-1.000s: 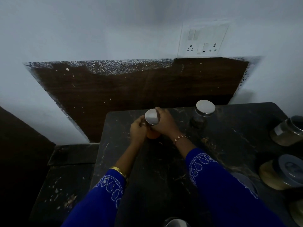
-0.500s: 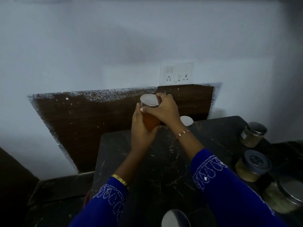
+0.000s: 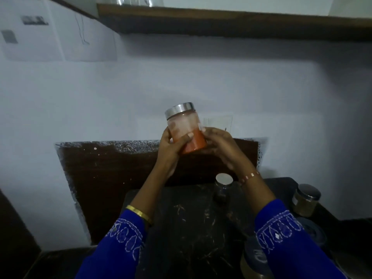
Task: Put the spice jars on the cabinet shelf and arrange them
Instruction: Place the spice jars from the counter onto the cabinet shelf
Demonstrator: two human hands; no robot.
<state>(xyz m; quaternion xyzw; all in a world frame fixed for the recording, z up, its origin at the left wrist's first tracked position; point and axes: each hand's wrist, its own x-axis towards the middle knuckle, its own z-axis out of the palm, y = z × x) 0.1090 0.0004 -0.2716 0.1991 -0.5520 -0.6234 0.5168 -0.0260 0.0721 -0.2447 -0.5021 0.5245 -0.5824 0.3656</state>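
Spice jar [image 3: 186,127]: clear, with a steel lid, orange-red powder filling its lower part; held in the air in front of the pale wall, tilted with the lid leaning toward 11 o'clock, well above the worktop and well below the shelf.
Left hand [image 3: 171,152]: wraps the jar from 8 o'clock, thumb laid across the front of the glass, fingers curled behind it.
Right hand [image 3: 219,147]: cups the jar from 4 o'clock, fingertips on the glass (how far the fingers curl round the far side cannot be told).
Cabinet shelf [image 3: 231,23]: dark wooden board at 12 o'clock, seen from below; a clear vessel stands on it at its left end, only partly in view.
Worktop [image 3: 187,222]: dark stone, scratched, at 6 o'clock.
Dark jar [image 3: 222,188]: steel lid, upright on the worktop at 5 o'clock of the held jar, just beside the right wrist.
Yellow-filled jar [image 3: 305,200]: upright at 4 o'clock, near the worktop's right edge.
Blue-lidded jars [image 3: 253,258]: at 5 o'clock, partly hidden behind the right sleeve.
Sleeves [image 3: 120,244]: blue with white stitching; a gold bangle on the left wrist.
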